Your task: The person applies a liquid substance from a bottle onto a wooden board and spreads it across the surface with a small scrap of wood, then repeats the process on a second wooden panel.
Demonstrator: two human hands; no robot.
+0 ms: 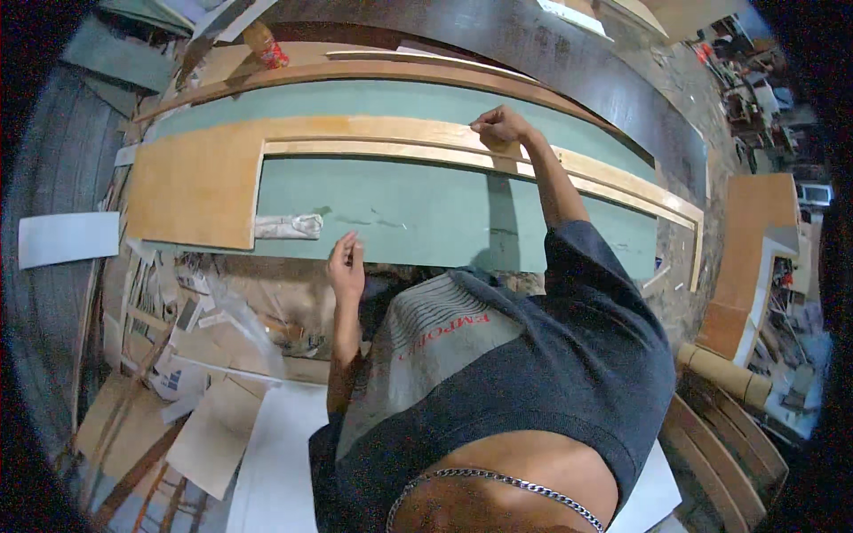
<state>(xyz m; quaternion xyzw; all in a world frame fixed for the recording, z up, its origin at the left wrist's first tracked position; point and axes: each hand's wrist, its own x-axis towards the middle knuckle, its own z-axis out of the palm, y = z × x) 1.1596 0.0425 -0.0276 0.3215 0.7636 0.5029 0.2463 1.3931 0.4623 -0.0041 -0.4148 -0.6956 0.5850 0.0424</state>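
Note:
A light wooden piece lies across a green board [382, 191]. Its broad panel [191, 186] is at the left, and a long narrow wooden strip [373, 131] runs from it to the right. Over that strip is my right hand [502, 124], its fingertips pressed together. Whatever the pinch holds, if anything, is too small to make out. My left hand [346, 265] hovers at the near edge of the board with its fingers loosely apart and nothing in them. A whitish rolled bundle [289, 226] rests beside the panel, close to my left hand.
Beyond the green board lie a reddish-brown wooden strip [382, 71] and a large dark panel [569, 67]. A bottle with a red label [267, 46] stands at the far left. Offcuts and sheets [218, 435] clutter the lower left; a cardboard tube [724, 373] lies to the right.

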